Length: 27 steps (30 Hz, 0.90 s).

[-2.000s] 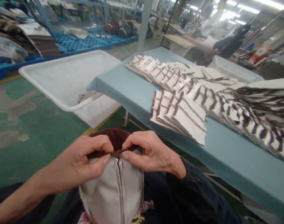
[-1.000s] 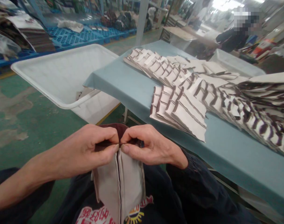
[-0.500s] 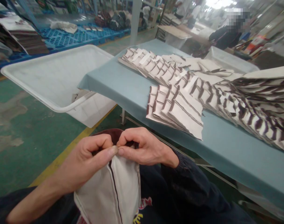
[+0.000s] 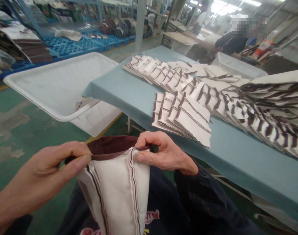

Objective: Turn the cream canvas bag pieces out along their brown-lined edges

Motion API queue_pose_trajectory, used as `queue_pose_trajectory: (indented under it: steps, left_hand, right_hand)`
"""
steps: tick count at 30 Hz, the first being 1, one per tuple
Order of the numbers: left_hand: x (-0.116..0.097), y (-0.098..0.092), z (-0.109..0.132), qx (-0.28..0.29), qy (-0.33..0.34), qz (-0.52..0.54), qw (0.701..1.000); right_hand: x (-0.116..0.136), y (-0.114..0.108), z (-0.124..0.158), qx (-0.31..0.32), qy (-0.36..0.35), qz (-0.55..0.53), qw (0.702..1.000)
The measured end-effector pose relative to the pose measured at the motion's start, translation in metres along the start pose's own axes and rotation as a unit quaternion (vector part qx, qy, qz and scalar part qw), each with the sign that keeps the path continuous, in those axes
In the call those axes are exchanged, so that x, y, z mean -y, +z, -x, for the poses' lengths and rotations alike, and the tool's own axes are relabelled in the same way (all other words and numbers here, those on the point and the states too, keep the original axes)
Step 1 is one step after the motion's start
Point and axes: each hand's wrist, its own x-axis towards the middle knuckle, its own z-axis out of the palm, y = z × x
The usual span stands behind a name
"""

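My hands hold a cream fabric piece (image 4: 114,189) with dark stripes down it and a dark brown lining (image 4: 110,143) showing at its open top. My left hand (image 4: 51,166) pinches the left side of the top edge between thumb and fingers. My right hand (image 4: 163,153) grips the opposite side, so the mouth is pulled apart. The lower end of the piece hangs out of the frame, in front of my dark sleeved lap.
A blue-covered table (image 4: 239,163) to my right bears overlapping rows of striped cream fabric pieces (image 4: 182,119). A white plastic tub (image 4: 31,101) stands on the green floor at its end. Blue pallets, a second tub and a co-worker (image 4: 229,44) stand beyond.
My hands have moved apart. They were pinching the top together at the centre seam, and now the fabric's mouth is spread open, showing the brown lining.
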Motion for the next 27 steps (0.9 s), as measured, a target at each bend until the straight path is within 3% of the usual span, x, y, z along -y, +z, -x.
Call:
queue_pose_trajectory:
  steps: [10, 13, 17, 22, 27]
  left_hand:
    - [-0.002, 0.028, -0.032, 0.137, 0.066, 0.171, 0.974]
    - [-0.010, 0.028, -0.042, 0.155, 0.080, 0.208, 0.962]
    - [-0.022, 0.019, -0.049, 0.205, 0.069, 0.164, 0.962]
    - [-0.030, 0.011, -0.049, 0.186, 0.051, 0.148, 0.970]
    - [-0.026, 0.017, -0.044, 0.153, 0.066, 0.177, 0.970]
  right_hand:
    - [0.010, 0.011, -0.011, 0.062, -0.071, -0.007, 0.996]
    - [0.006, 0.010, -0.013, 0.063, -0.056, -0.008, 0.996]
    - [0.001, 0.007, -0.020, 0.060, -0.010, 0.009, 0.998]
    - [0.001, 0.005, -0.030, 0.073, 0.010, 0.019, 0.997]
    - [0.006, 0.009, -0.033, 0.088, 0.014, 0.000, 0.996]
